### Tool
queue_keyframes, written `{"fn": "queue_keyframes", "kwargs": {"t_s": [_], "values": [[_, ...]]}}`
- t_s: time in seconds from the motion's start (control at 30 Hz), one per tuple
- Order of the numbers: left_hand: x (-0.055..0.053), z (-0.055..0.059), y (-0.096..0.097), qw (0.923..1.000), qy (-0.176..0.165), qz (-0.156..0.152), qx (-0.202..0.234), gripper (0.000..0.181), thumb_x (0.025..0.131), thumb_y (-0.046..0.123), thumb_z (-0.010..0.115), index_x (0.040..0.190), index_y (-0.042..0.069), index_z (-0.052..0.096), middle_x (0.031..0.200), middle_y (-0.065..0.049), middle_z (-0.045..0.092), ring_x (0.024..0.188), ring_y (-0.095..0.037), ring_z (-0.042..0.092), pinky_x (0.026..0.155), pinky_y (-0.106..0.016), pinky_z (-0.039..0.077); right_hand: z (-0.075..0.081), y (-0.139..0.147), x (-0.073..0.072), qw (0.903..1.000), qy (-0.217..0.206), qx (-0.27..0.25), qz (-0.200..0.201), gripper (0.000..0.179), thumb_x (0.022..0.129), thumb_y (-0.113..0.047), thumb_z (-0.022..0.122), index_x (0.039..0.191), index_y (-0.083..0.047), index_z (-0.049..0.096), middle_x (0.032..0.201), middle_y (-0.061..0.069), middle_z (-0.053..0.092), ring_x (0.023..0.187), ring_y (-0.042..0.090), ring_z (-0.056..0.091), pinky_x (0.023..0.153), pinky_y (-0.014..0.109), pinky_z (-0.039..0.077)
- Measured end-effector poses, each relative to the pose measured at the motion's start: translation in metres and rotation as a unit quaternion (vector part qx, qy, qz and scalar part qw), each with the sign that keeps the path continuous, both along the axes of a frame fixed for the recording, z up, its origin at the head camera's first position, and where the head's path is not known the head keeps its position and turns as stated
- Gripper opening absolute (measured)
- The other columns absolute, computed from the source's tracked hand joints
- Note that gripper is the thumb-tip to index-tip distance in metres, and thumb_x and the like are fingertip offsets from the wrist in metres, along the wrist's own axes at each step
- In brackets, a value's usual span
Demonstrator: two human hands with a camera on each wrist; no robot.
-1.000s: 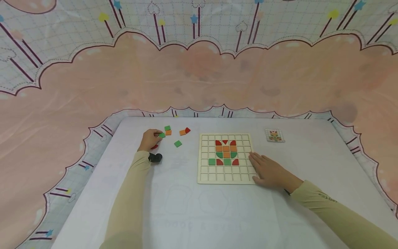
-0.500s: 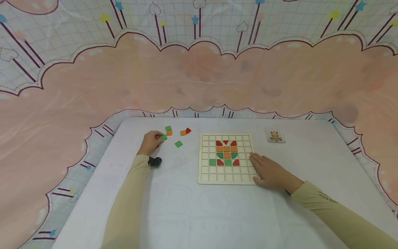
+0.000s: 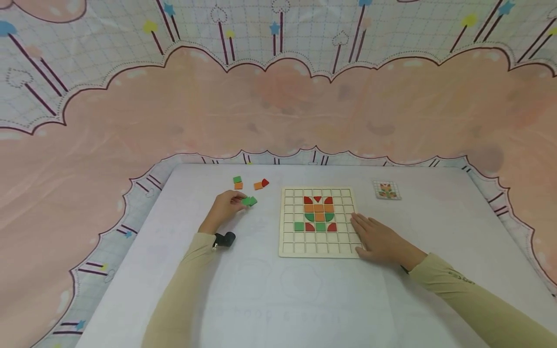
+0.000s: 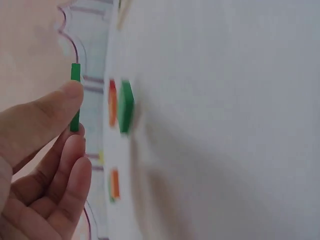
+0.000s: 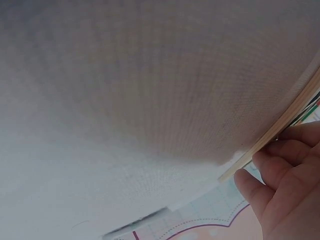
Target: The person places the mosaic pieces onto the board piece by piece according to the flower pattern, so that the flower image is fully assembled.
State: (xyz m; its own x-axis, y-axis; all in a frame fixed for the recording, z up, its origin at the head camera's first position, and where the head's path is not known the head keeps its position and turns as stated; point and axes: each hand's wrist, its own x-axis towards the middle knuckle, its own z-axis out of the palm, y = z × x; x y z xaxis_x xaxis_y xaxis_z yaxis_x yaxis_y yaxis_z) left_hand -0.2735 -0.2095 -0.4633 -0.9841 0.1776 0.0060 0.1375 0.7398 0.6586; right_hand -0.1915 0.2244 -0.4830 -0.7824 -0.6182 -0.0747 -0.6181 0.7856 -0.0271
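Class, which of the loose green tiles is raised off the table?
The held tile, pinched in the left hand; the neighbouring green tile and the far green tile lie on the table.

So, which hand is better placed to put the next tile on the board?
Probably the left hand: it pinches a green tile, while the right hand touches the edge of the gridded board.

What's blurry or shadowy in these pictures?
Head view: the grid board shows clear lines; left wrist view: the loose green tile has smudgy edges, and soft shadows fall on the white table; right wrist view: grey shade dims it.
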Motion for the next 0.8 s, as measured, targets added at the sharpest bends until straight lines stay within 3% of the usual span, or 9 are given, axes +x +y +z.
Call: {"fn": "queue_keyframes", "kwargs": {"t_s": [0.17,0.37,0.67,0.8], "values": [[0.016,0.007,0.030,0.9994,-0.004,-0.028,0.017,0.031,0.082,0.009,0.071,0.112,0.002,0.066,0.109,-0.014,0.064,0.098,-0.025,0.059,0.090,-0.038,0.051,0.001,0.000,0.001,1.0000,0.002,0.001,0.002,0.071,0.088,-0.035,0.052,0.140,0.009,0.033,0.149,0.024,0.031,0.138,0.037,0.031,0.109,0.051,0.032],[0.029,0.007,0.067,0.9976,-0.003,-0.058,0.037,0.030,0.080,0.009,0.073,0.109,0.004,0.067,0.106,-0.010,0.066,0.094,-0.021,0.059,0.088,-0.034,0.052,0.003,0.000,0.002,1.0000,0.004,-0.002,0.003,0.071,0.088,-0.035,0.054,0.140,0.009,0.034,0.149,0.024,0.032,0.138,0.037,0.032,0.109,0.051,0.033],[0.040,0.000,0.118,0.9887,-0.007,-0.128,0.077,0.029,0.078,0.010,0.075,0.106,0.004,0.068,0.101,-0.008,0.066,0.087,-0.015,0.058,0.083,-0.027,0.052,0.002,-0.001,0.002,1.0000,0.004,-0.003,0.002,0.071,0.088,-0.036,0.053,0.141,0.008,0.033,0.149,0.023,0.032,0.138,0.037,0.032,0.109,0.051,0.033],[0.041,-0.003,0.138,0.9846,-0.009,-0.158,0.074,0.028,0.079,0.012,0.074,0.105,0.004,0.068,0.103,-0.008,0.066,0.090,-0.017,0.060,0.084,-0.026,0.051,0.002,-0.001,0.002,1.0000,0.002,0.001,0.002,0.071,0.089,-0.037,0.052,0.141,0.008,0.032,0.150,0.023,0.031,0.139,0.037,0.031,0.110,0.050,0.032]]}}
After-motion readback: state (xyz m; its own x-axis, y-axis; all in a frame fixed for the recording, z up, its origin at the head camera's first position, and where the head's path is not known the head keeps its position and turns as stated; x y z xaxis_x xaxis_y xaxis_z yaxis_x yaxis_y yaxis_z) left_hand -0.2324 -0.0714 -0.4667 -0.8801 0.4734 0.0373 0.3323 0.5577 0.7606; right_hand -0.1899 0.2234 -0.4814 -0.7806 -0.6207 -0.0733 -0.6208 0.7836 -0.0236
